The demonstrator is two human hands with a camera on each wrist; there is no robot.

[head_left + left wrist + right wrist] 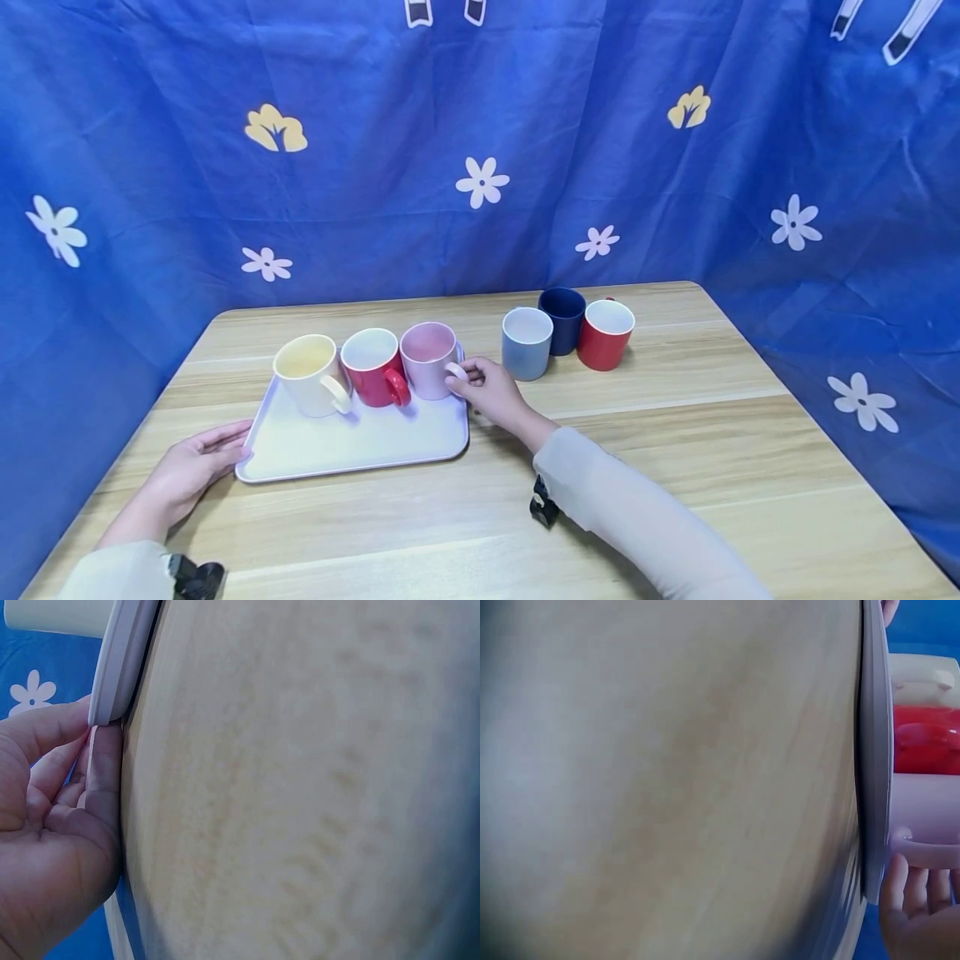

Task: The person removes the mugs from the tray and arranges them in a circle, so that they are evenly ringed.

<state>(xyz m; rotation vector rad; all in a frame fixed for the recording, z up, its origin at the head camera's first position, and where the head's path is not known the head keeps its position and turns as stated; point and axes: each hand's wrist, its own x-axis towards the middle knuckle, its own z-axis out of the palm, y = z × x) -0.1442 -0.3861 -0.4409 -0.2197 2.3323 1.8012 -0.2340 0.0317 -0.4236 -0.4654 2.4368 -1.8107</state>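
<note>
A white tray (352,442) lies on the table with three mugs in a row along its far side. From left to right these are a cream mug (309,383), a red mug (371,375) and a pink mug (429,367), handles facing forward or right. My right hand (491,392) is at the pink mug's handle, pinching it between thumb and fingers; the right wrist view shows fingertips (898,864) against that handle. At the tray's near left corner, my left hand (195,467) pinches the rim, as the left wrist view shows, with a thumb (56,724) against the edge.
Right of the tray, a light blue mug (527,350), a navy mug (562,321) and another red mug (603,342) stand close together on the wooden table (675,433). A blue flowered cloth (390,167) hangs behind the table and along its sides.
</note>
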